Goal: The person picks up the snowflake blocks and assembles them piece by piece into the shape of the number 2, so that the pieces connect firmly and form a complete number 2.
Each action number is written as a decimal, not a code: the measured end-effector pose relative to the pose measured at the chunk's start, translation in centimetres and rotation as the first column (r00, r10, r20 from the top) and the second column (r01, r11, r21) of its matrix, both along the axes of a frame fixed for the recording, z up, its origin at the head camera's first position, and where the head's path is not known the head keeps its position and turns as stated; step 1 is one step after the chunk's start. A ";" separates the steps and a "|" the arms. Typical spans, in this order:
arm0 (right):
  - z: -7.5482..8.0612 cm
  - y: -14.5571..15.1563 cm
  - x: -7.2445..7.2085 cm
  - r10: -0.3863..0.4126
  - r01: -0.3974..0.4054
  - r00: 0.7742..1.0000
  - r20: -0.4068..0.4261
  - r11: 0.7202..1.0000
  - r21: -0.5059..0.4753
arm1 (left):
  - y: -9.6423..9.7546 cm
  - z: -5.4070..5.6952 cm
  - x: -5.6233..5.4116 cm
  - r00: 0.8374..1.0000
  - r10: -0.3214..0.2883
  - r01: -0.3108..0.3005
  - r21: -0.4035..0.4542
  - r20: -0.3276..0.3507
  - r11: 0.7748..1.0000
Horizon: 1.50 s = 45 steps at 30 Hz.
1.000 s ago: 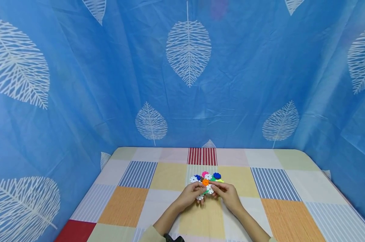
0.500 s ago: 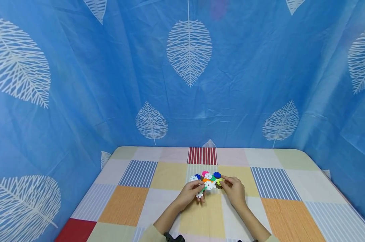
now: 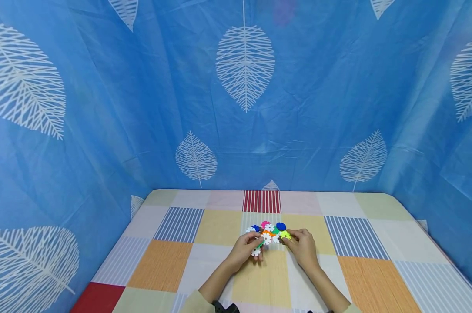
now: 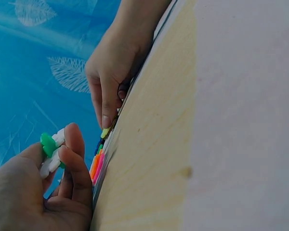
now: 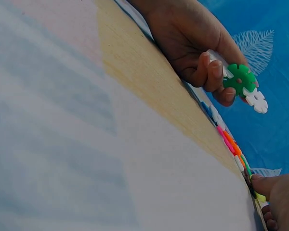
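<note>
My left hand point(image 3: 245, 248) pinches a small chain of notched plastic snowflake discs: in the right wrist view a green disc point(image 5: 240, 80) sits between two white ones, the outer white disc point(image 5: 257, 100) joined edge to edge with it. Just beyond lies a pile of loose discs, among them an orange disc point(image 3: 272, 234), a pink disc point(image 3: 265, 224) and a blue disc point(image 3: 280, 226). At the pile's right side my right hand point(image 3: 303, 248) has thumb and forefinger on a yellow disc point(image 3: 285, 234). Its other fingers are partly hidden.
The table carries a patchwork cloth point(image 3: 259, 282) of plain and striped squares. Blue curtains point(image 3: 298, 108) with white leaf prints stand behind it and along both sides.
My right hand has left the joined discs at the left hand and moved right to the pile's yellow disc. My left hand keeps its chain, which has turned and shifted slightly left.
</note>
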State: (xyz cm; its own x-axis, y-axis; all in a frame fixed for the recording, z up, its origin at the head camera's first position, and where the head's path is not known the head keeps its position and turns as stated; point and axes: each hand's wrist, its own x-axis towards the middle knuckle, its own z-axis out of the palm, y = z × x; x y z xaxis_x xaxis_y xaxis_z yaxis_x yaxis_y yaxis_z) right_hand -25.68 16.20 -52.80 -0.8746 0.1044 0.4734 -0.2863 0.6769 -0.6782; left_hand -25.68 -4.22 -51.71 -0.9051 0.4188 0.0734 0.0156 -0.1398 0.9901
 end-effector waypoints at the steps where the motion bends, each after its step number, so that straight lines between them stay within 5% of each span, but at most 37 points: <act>1: 0.0 0.0 0.0 -0.001 0.001 1.000 -0.005 1.000 -0.001 | 0.0 0.0 0.0 1.000 0.003 -0.003 0.006 0.002 1.000; 9: -0.2 0.1 0.0 -0.013 0.011 0.999 -0.041 0.998 -0.054 | 0.1 -0.1 0.0 0.999 0.027 -0.028 0.014 0.039 1.000; 15: -0.1 -0.2 0.2 0.034 -0.052 0.996 -0.088 0.977 -0.209 | 0.1 -0.1 0.0 0.999 0.025 -0.026 0.008 0.030 1.000; 17: -0.1 -0.4 0.3 0.114 -0.137 0.989 -0.090 0.940 -0.314 | 0.1 -0.1 0.0 0.999 0.031 -0.031 0.007 0.030 0.999; 22: 0.1 -1.2 0.5 0.320 -0.317 0.943 -0.095 0.767 -0.558 | 0.2 0.0 0.0 0.998 0.047 -0.048 0.026 0.036 0.999; 24: 0.3 -1.3 0.6 0.352 -0.340 0.931 -0.096 0.741 -0.579 | 0.2 0.0 0.0 0.998 0.051 -0.052 0.031 0.036 0.998; 32: 2.0 -1.7 2.0 0.476 -0.454 0.873 -0.107 0.712 -0.535 | 0.2 0.0 0.3 0.999 0.038 -0.038 0.006 0.031 0.999; 45: 2.6 -1.9 2.4 0.496 -0.514 0.852 -0.170 0.724 -0.460 | 0.0 1.9 1.3 0.999 0.019 -0.020 0.014 0.034 1.000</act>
